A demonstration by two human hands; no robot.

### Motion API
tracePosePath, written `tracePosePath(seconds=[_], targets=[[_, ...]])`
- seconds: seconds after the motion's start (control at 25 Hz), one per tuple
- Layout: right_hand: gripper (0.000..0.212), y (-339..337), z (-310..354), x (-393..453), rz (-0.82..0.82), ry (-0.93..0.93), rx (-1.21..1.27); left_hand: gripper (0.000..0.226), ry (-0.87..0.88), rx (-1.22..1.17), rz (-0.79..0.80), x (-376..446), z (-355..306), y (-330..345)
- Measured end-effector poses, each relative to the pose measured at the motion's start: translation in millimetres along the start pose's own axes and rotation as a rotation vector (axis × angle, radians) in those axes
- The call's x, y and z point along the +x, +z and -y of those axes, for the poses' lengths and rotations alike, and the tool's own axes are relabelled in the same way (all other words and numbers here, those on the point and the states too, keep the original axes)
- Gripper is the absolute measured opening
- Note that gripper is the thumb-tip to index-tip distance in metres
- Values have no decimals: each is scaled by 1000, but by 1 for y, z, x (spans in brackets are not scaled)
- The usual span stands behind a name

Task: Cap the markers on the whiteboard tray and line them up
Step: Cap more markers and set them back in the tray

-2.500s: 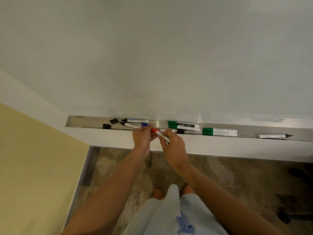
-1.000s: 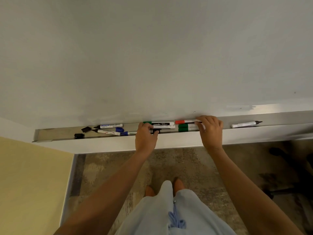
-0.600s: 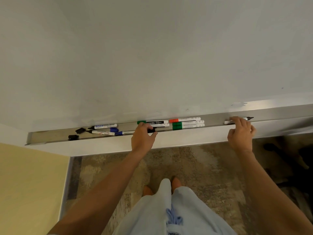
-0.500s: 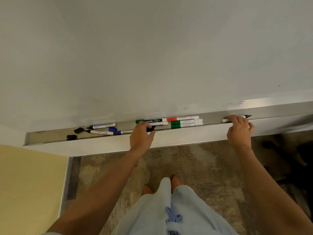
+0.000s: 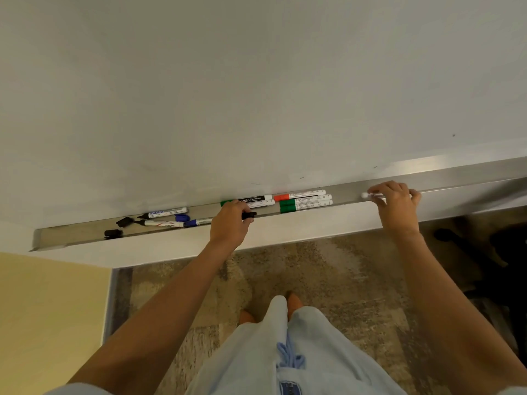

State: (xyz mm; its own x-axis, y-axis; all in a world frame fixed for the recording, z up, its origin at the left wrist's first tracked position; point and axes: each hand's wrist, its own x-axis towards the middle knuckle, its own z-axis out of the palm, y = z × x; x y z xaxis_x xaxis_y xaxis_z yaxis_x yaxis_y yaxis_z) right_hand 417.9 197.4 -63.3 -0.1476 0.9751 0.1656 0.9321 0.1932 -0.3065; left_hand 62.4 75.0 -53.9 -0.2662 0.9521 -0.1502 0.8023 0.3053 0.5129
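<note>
The metal whiteboard tray (image 5: 456, 178) runs below the board. My right hand (image 5: 397, 202) is closed around an uncapped white marker (image 5: 368, 195) at the tray's right part; its tip is hidden by my fingers. My left hand (image 5: 231, 220) pinches a black cap (image 5: 249, 215) in the middle of the tray. A red-capped marker (image 5: 299, 195) and two green-capped markers (image 5: 305, 203) lie side by side between my hands. Another green-capped marker (image 5: 253, 199) lies behind my left hand. To the left lie two uncapped black-tipped markers (image 5: 162, 213), a blue-capped marker (image 5: 198, 222) and loose caps.
Two loose black caps (image 5: 113, 233) and a blue cap (image 5: 182, 217) sit near the tray's left end (image 5: 42, 240). A yellow wall (image 5: 51, 323) stands at lower left. Dark chair legs (image 5: 462, 240) show on the floor at right.
The red marker, held in both hands earlier, now lies capped in the tray. My right hand moved right and closed on the uncapped white marker; my left hand took the black cap.
</note>
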Motion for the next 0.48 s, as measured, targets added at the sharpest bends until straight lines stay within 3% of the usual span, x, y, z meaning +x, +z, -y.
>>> tracePosePath(seconds=[0.12, 0.28, 0.48], targets=[[15, -4, 25, 1, -118, -8, 240, 13, -18, -50, -8, -1, 4, 1], [13, -14, 84, -6, -186, 71, 802, 13, 6, -241, -30, -4, 5, 3], [11, 1, 150, -33, -72, 136, 1197, 18, 23, -547, -52, -11, -1, 4]])
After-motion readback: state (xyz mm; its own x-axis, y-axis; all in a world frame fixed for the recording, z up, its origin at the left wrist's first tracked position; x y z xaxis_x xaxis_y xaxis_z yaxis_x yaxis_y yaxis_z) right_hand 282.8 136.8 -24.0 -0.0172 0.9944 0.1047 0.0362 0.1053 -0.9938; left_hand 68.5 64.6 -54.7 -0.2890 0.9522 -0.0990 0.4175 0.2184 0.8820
